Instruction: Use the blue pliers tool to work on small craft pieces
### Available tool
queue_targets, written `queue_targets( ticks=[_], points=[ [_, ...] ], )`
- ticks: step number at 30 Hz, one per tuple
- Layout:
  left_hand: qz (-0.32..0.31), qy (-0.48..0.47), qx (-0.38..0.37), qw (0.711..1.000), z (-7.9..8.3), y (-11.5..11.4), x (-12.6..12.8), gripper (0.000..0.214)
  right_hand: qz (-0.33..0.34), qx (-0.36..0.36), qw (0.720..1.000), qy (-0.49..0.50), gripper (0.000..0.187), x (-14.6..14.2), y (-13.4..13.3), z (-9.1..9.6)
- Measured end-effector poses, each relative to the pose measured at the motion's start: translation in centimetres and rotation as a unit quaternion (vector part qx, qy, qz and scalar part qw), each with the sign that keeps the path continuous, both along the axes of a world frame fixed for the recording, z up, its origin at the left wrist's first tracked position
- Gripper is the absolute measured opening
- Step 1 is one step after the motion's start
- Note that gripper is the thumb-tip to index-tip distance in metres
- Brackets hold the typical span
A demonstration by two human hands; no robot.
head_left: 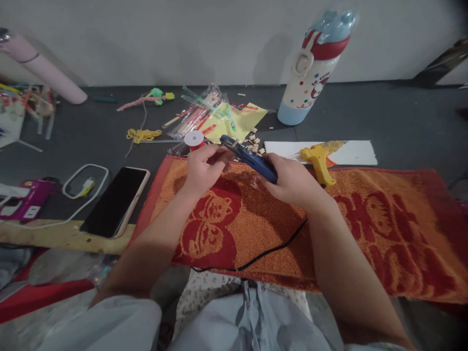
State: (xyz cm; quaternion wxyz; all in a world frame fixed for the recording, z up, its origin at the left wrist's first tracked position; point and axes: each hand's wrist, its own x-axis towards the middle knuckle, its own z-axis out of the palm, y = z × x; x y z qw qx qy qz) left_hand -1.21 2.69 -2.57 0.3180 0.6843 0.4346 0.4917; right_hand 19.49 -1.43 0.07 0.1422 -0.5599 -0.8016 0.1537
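My right hand is wrapped around a long, narrow, dark blue hand tool; its exact kind is unclear. The tool points up and to the left, with a small pale piece near its far end. Close to that end, my left hand has its fingers drawn together in a pinch; what they hold is hidden. Just beyond the tool lie several small pale wooden pieces. A red spool with a white top stands beyond my left hand. Both hands are above an orange and red towel.
A yellow glue gun rests on a white strip at right. Behind are a tall bottle, plastic packets of sticks and yellow paper. Left are a phone, a white cable and yellow yarn. A black cord crosses the towel.
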Motion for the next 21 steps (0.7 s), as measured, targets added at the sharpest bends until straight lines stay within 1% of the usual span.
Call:
queue_targets(
  ticks=[12,21],
  points=[
    [0.018,0.007,-0.027,0.999,0.6,-0.35,0.08,0.014,-0.024,0.03,0.997,-0.065,0.035,-0.03,-0.07,0.14],
    [0.001,0.002,-0.055,0.998,0.42,-0.24,0.17,0.019,-0.03,0.021,0.998,-0.057,0.038,-0.25,-0.17,-0.08]
  ],
)
